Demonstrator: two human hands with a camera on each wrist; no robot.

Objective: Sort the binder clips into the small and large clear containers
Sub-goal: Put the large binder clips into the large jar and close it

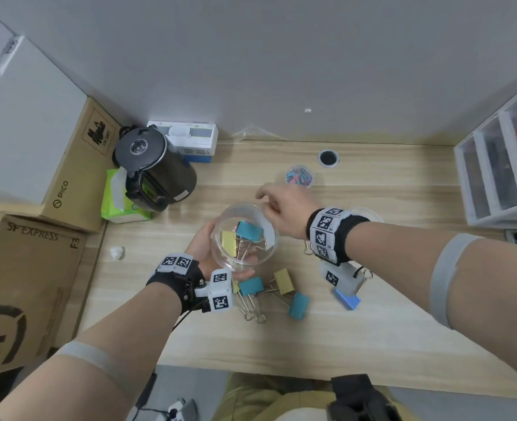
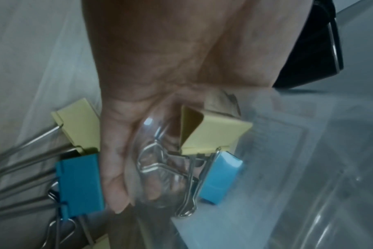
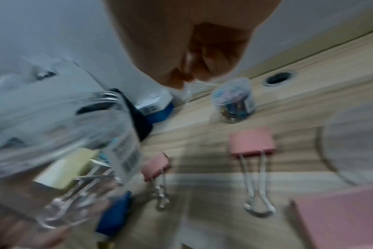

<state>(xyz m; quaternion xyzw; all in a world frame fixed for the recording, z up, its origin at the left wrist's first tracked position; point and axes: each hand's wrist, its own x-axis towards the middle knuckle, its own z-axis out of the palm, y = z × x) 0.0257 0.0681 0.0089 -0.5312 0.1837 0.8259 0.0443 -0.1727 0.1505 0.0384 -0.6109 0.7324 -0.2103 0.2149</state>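
We are partway through sorting the big clips. Nearest us, loose big clips [image 1: 281, 288] lie on the desk [image 1: 372, 335], yellow and blue, just beside our left wrist, with pink clips [image 3: 252, 143] under our right arm in the right wrist view. Our left hand [image 1: 204, 243] cups the large clear jar [image 1: 244, 237] from below, its grip wrapped round the wall and the jar tilted toward us; a yellow clip [image 1: 229, 243] and a blue clip [image 1: 249, 230] already sit inside. Our right hand [image 1: 281, 208] hovers at the jar's far rim, fingers loosely curled and apparently holding nothing, though blur leaves this unsure. Next, we judge, this grip must reach back for a loose clip and drop it in. Farther off stands the small jar [image 1: 299, 176], full of little clips.
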